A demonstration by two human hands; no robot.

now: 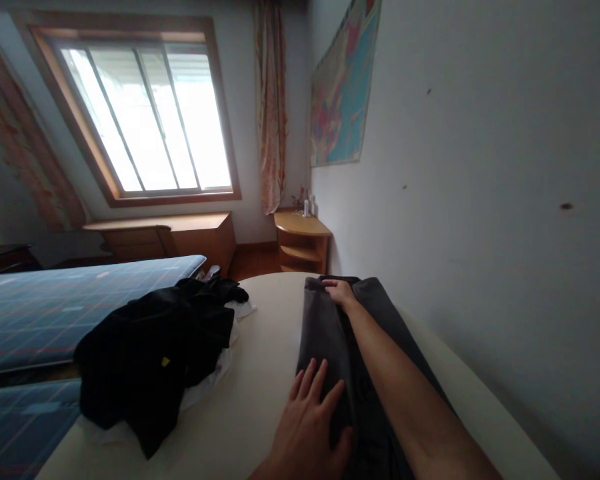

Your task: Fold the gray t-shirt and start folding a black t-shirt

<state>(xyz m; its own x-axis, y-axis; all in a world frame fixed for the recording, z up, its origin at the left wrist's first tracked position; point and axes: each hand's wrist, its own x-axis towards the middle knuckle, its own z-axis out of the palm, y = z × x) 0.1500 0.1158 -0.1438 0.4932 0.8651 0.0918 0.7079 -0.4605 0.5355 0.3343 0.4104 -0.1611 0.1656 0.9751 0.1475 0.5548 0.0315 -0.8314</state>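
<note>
A dark grey garment [325, 333] lies stretched out lengthwise on a cream-coloured surface [265, 373]. My left hand [313, 420] rests flat on its near part, fingers spread. My right hand [339, 291] reaches along the garment to its far end, where the fingers curl over the cloth's edge. My right forearm lies across the garment.
A heap of black clothing [155, 353] with some white cloth under it sits to the left. Beyond it is a bed with a blue checked cover [70, 300]. A white wall [480, 200] runs close on the right. A wooden corner shelf [303, 243], desk and window are at the far end.
</note>
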